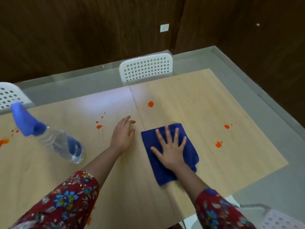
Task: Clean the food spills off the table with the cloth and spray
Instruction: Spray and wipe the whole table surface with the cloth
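Under the right hand, fingers spread flat, the blue cloth is pressed onto the table. Just left, the left hand is laid on the wood, fingers loose, nothing held. Further left the spray bottle is seen. Orange spills are scattered around both hands.

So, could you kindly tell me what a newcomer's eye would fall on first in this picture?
The blue cloth, pressed flat under the spread right hand near the middle of the pale wooden table, stands out first. Next come the bright orange spills scattered across the tabletop, on both sides of the cloth and beyond it. A clear spray bottle with a blue head sits at the left.
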